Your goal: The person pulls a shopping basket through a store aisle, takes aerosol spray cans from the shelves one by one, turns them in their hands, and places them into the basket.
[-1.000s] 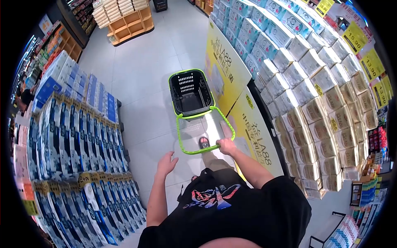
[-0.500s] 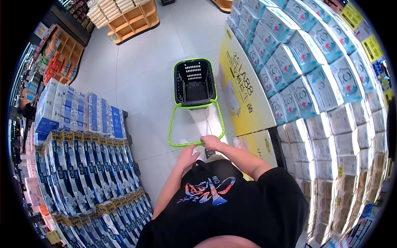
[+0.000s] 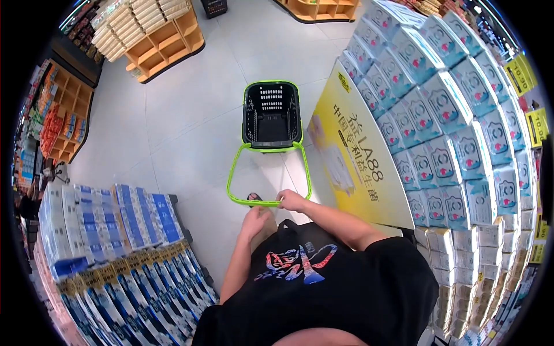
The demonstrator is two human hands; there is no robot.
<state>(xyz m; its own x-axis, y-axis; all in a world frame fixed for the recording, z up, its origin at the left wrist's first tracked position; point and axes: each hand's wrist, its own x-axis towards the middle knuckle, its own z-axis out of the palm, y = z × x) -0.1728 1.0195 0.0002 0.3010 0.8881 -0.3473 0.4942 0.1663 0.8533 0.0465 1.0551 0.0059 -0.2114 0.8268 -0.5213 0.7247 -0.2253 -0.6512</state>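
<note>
Ahead, basket point(image 3: 272, 126) beyond right hand point(image 3: 292, 200), left hand point(image 3: 254, 221) perhaps touching handle point(image 3: 266, 203)

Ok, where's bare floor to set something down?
Widest: the floor left of the basket, bordered by stacked packs nearer and wooden shelves beyond. A smaller patch shows inside the green handle. It's crowded at the handle's near edge, with left grip, right grip and a shoe, and tighter right of the basket, against the yellow board.
</note>
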